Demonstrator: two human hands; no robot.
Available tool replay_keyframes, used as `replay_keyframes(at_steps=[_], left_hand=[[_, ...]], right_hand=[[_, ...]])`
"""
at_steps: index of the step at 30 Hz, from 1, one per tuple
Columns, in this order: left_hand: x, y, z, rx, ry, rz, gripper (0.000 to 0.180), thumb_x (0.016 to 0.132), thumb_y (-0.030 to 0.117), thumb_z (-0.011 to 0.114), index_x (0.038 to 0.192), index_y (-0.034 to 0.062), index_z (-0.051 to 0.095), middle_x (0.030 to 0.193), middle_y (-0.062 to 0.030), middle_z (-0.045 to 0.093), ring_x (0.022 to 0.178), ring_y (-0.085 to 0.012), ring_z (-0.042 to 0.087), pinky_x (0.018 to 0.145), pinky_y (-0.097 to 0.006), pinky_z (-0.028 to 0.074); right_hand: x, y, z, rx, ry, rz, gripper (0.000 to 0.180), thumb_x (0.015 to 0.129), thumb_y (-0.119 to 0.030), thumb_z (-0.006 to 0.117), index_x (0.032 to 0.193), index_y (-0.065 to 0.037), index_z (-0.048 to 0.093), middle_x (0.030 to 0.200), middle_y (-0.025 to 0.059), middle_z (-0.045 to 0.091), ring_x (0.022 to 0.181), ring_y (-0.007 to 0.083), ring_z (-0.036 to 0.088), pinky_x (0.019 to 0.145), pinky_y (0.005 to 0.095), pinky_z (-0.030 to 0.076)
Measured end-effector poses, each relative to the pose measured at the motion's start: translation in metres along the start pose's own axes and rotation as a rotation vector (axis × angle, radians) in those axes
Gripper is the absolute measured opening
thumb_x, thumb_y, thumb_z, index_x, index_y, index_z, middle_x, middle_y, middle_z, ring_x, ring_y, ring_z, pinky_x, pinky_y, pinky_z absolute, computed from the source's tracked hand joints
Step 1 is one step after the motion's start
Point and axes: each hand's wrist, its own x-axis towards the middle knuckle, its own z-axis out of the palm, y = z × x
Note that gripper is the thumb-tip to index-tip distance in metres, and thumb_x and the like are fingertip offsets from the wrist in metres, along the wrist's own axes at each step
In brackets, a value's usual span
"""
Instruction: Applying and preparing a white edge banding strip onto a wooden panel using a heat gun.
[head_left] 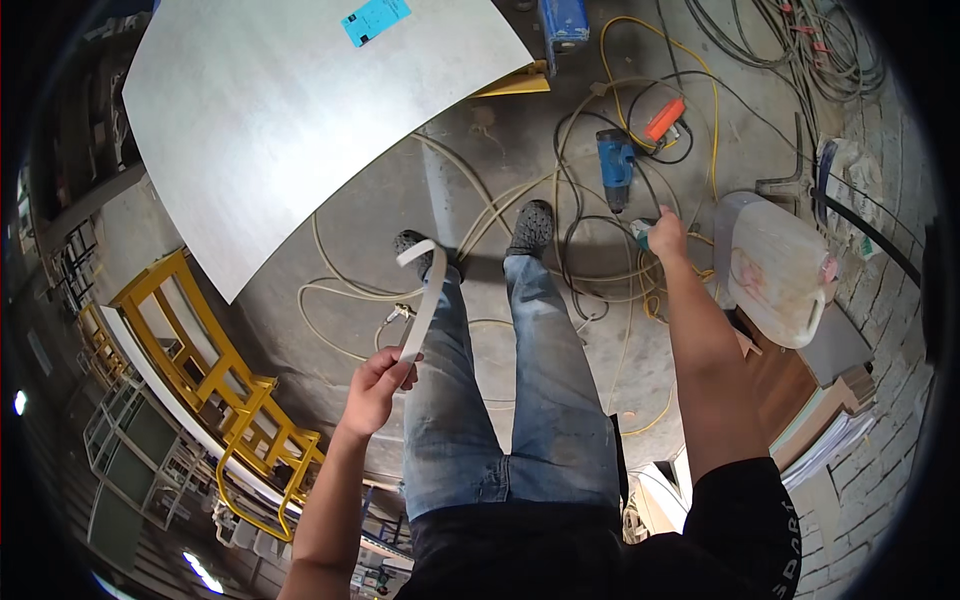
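Pinched between the fingers of my left hand (383,383) is a long, thin white strip (434,297), which rises from the hand and curls over at its far end. Off to the right, my right hand (668,238) reaches down with its fingers closed round a small teal-and-dark tool (641,231); the hand covers most of it, so its kind is unclear. Just beyond lies a blue-and-black power tool (615,168) with a drill-like body. A large pale panel (320,120) with a blue label (376,20) extends over the far left.
Hoses (470,180) and cables loop across the concrete floor around my feet. An orange power-socket block (664,119) lies at far right. A translucent plastic canister (775,270) stands by the brick wall (880,330). Yellow metal frames (200,340) line the left side.
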Motion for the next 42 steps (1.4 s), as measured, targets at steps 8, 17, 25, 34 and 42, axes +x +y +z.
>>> replay_keyframes(at_steps=[8, 17, 25, 34, 42], left_hand=[[0.011, 0.03, 0.015, -0.077, -0.143, 0.054, 0.02, 0.096, 0.011, 0.051, 0.109, 0.0008, 0.062, 0.08, 0.0, 0.058, 0.074, -0.0084, 0.051, 0.071, -0.023, 0.042], [0.013, 0.056, 0.007, 0.322, -0.288, 0.184, 0.015, 0.089, 0.007, 0.058, 0.101, -0.0001, 0.064, 0.08, -0.0065, 0.064, 0.074, -0.0175, 0.06, 0.068, -0.031, 0.048], [0.019, 0.061, -0.017, 1.118, -0.139, 0.239, 0.023, 0.089, 0.018, 0.062, 0.105, 0.0018, 0.063, 0.073, -0.0103, 0.063, 0.067, -0.0262, 0.063, 0.062, -0.035, 0.049], [0.062, 0.038, 0.055, -0.675, 0.074, 0.108, 0.035, 0.103, 0.03, 0.04, 0.119, 0.0024, 0.053, 0.094, -0.0072, 0.06, 0.083, -0.0167, 0.057, 0.074, -0.03, 0.047], [0.075, 0.08, 0.088, -1.068, -0.024, 0.183, 0.041, 0.103, 0.04, 0.035, 0.122, 0.0059, 0.049, 0.117, -0.0102, 0.057, 0.117, -0.0255, 0.05, 0.104, -0.039, 0.038]], right_hand=[[-0.038, -0.052, -0.061, 0.228, 0.186, -0.564, 0.039, 0.088, -0.015, 0.058, 0.125, -0.004, 0.056, 0.132, 0.0183, 0.052, 0.117, 0.0363, 0.052, 0.098, 0.0375, 0.043], [-0.186, -0.179, -0.128, 0.228, -0.467, -1.578, 0.037, 0.081, -0.017, 0.066, 0.115, -0.006, 0.061, 0.123, 0.021, 0.058, 0.125, 0.0354, 0.047, 0.105, 0.0462, 0.036], [-0.215, -0.158, -0.112, -0.014, -0.173, -1.07, 0.017, 0.083, -0.009, 0.058, 0.1, -0.006, 0.06, 0.076, 0.0112, 0.063, 0.063, 0.0343, 0.063, 0.054, 0.0453, 0.05], [-0.278, -0.189, -0.06, 0.872, -0.238, -0.592, 0.04, 0.096, -0.015, 0.053, 0.131, 0.003, 0.046, 0.108, 0.0197, 0.057, 0.101, 0.0356, 0.058, 0.087, 0.0385, 0.046], [-0.278, -0.191, -0.06, 0.833, 0.013, -0.803, 0.049, 0.092, -0.016, 0.056, 0.134, 0.004, 0.041, 0.103, 0.0203, 0.053, 0.086, 0.0372, 0.059, 0.066, 0.0429, 0.05]])
